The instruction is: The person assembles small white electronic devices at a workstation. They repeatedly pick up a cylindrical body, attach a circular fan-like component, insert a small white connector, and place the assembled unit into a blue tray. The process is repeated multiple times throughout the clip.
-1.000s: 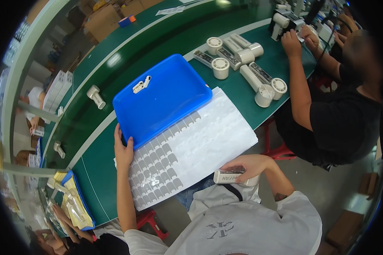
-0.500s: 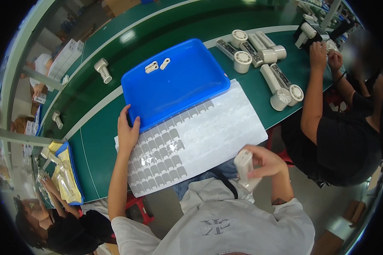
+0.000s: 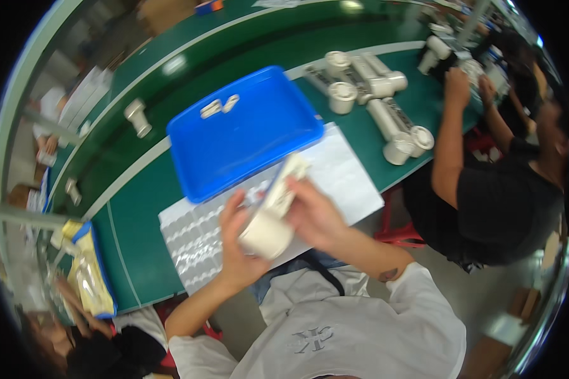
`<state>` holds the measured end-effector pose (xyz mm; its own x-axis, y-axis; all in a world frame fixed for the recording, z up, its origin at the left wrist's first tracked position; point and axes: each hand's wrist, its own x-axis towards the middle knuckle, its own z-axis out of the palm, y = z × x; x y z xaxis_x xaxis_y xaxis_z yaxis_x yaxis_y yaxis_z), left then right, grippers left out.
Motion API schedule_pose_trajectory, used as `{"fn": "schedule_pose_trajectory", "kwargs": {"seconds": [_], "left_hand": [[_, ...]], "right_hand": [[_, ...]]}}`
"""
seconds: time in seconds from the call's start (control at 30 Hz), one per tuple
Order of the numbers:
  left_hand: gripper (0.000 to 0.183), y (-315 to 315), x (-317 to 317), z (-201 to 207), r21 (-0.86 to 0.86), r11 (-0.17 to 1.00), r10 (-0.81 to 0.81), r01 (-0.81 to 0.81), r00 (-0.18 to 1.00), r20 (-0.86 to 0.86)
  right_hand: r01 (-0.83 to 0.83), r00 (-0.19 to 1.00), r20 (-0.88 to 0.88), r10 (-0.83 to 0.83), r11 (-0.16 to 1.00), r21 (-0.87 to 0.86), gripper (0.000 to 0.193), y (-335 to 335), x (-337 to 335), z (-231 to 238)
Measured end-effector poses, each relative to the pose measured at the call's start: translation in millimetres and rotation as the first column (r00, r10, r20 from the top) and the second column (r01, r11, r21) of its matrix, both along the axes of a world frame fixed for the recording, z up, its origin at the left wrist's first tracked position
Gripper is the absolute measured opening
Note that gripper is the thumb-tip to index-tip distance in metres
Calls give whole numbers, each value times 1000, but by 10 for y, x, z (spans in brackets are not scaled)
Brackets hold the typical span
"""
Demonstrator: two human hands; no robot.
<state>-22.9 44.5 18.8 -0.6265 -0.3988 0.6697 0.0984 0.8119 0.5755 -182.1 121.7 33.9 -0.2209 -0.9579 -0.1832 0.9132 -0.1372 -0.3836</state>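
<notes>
Between my two hands, over the sheet of stickers, is a cream-white handheld fan with a round drum head and a straight handle. My left hand is wrapped round the drum head. The fingers of my right hand grip the handle from the right side; motion blurs it a little. Just beyond lies a blue tray with a few small white plastic pieces near its far left corner. Partly under the tray and my hands spreads the white backing sheet, its left part covered in grey stickers.
Several more fans lie at the right of the green table, some with inner parts exposed. Single fans rest on the green belt beyond. A co-worker works at the right; another sits left by a yellow-lined blue tray.
My left hand has left the blue tray's edge and taken hold of the fan's head. My right hand has brought the fan up from near my lap to over the sheet.
</notes>
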Motion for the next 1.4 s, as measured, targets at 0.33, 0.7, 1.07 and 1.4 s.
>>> {"fn": "schedule_pose_trajectory", "kwargs": {"seconds": [0.33,0.7,1.07,1.4], "left_hand": [[93,-135,367,273,211,958,220,-193,968,-117],[83,188,133,60,535,836,140,-123,990,9],[68,184,-251,78,788,608,126,-94,992,21],[83,-51,-135,107,603,722,77,-338,906,416]], "right_hand": [[117,45,-974,-222,970,-215,30,-837,-778,-144],[1,-822,-568,-39,998,-70,36,-2234,-1072,-331],[-43,-854,-513,-86,994,-96,16,-2042,-1171,-258],[-286,184,-983,9,957,-45,44,-292,-933,405]]}}
